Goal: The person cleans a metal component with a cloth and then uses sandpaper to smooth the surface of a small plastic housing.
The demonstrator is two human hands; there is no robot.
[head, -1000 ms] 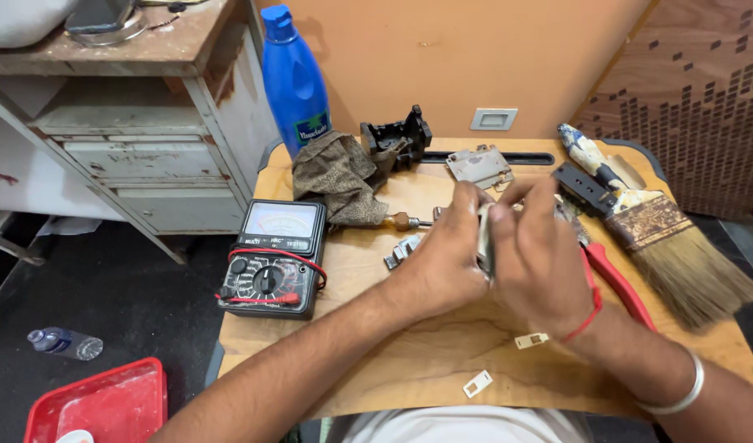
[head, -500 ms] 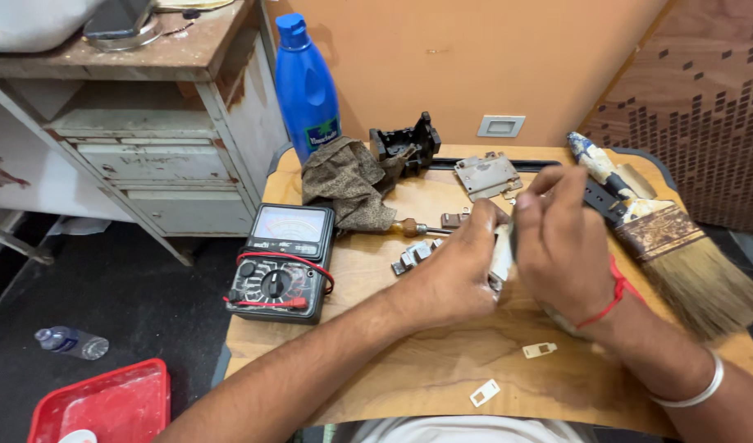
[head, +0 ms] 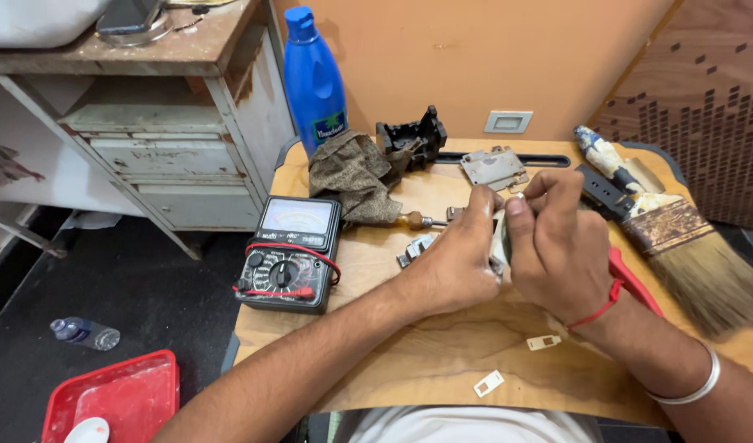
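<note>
My left hand (head: 454, 258) and my right hand (head: 557, 238) meet above the middle of a small wooden table (head: 409, 361). Together they pinch a small light-coloured flat part (head: 500, 238), held upright between them; most of it is hidden by my fingers. My right thumb and forefinger press at its top edge. Just left of my left hand lie small metal pieces (head: 415, 248) and a screwdriver (head: 413, 220) with an amber handle. Behind my hands lies a grey metal plate (head: 493, 166).
A black analog multimeter (head: 290, 254) with red leads sits at the table's left. A blue bottle (head: 313, 82), brown cloth (head: 352, 176) and black part (head: 411, 138) are at the back. A wide paintbrush (head: 680, 238) and red-handled pliers (head: 635, 283) lie right. A red tray (head: 114, 398) is on the floor.
My hands have stayed together on the small part, turning it slightly and shifting a little to the right in view. The camera has moved closer; the table's objects have not moved.
</note>
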